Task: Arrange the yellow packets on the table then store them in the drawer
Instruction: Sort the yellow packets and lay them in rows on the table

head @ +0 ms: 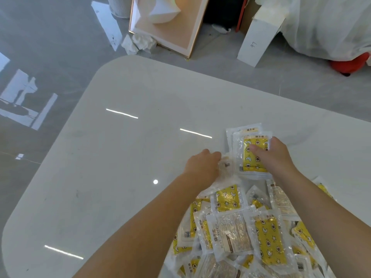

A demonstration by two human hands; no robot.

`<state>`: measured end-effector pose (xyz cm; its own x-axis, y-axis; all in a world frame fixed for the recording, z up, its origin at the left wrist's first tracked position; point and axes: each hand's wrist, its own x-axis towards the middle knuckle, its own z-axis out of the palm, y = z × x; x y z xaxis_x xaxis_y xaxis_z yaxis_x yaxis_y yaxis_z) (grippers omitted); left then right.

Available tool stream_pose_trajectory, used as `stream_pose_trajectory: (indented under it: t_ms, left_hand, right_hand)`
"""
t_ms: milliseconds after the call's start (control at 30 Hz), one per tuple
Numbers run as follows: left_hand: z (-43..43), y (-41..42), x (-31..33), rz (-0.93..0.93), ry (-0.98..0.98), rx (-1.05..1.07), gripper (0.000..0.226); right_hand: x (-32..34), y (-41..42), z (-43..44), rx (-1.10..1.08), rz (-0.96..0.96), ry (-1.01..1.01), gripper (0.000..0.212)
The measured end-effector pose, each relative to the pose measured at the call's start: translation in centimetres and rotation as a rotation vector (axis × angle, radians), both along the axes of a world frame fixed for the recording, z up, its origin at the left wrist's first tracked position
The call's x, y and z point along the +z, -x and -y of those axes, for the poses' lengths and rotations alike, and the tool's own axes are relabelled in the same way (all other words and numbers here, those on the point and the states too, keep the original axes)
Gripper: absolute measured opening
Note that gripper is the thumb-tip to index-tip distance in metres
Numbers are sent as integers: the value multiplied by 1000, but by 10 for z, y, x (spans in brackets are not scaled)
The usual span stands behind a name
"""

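A loose heap of yellow packets (249, 227), clear plastic with yellow star-and-moon print, covers the near right of the white table (112, 157). Some lie face down and show a pale beige back. Beyond the heap, a small stack of packets (251, 155) lies flat. My right hand (275, 155) rests on the top packet of that stack, thumb across its yellow face and fingers at its right edge. My left hand (202, 165) is closed on a crumpled clear packet (225, 164) at the stack's left side. No drawer is in view.
The table's rounded corner points to the far left, with grey floor beyond it. On the floor at the back stand a gold-framed panel (170, 27), a white box (259, 39), crumpled paper (138, 44) and a white plastic-covered bundle (331, 23).
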<state>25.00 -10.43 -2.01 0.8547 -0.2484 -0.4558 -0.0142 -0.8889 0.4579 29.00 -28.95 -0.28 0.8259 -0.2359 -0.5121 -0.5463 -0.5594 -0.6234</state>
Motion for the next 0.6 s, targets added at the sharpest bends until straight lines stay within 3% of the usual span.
stream_pose_trajectory:
  t_ms: [133,267,367,467,600]
  left_hand:
    - [-64,-22,12,-37,248,572,12]
    - [-131,-65,18,55,389,1093,21]
    - [-156,-98,19,38,423,1166,24]
    - [-160,-123,15,67,409,1140,28]
    - [-154,-151,8,83,348,1110,34]
  right_hand:
    - [8,-9,-14,-248,-60,-370,15]
    - [9,-40,-59,-312,-125,-520,15]
    - [4,-70,-105,-310,-129,-530,21]
    - [-5,-95,-141,-297,-48,-395,24]
    - [-9,-121,-163,-262,22,-250,10]
